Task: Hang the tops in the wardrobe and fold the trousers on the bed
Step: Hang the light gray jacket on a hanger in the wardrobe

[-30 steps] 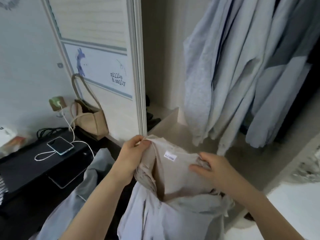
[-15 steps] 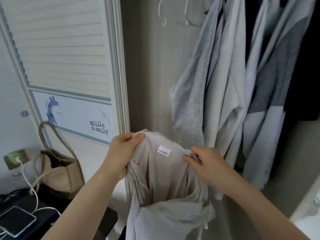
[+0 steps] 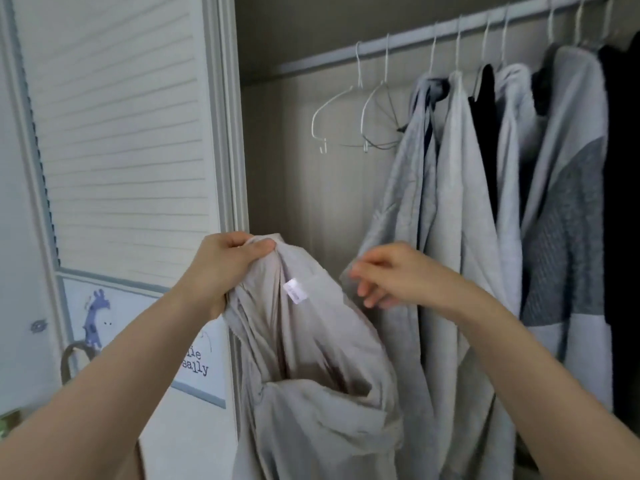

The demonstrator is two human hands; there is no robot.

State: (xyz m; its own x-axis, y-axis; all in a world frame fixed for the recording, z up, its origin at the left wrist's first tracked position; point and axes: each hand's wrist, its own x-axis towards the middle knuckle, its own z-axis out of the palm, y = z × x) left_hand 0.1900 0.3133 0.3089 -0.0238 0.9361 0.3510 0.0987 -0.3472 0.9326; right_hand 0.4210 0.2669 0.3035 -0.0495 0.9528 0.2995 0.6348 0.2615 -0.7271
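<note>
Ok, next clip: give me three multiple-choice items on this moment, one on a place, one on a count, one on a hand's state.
1. Where do the empty hangers hang on the rail?
A. left of the hung clothes
B. right of them
C. between them

2. How many empty hangers?
A. none
B. two
C. five

3. What is the right hand doing?
A. gripping the beige top
B. holding a hanger
C. holding nothing

Key: 1 A, bare wire left of the grey garments; 2 B, two bare white frames; 3 C, only the left hand grips the collar.
</note>
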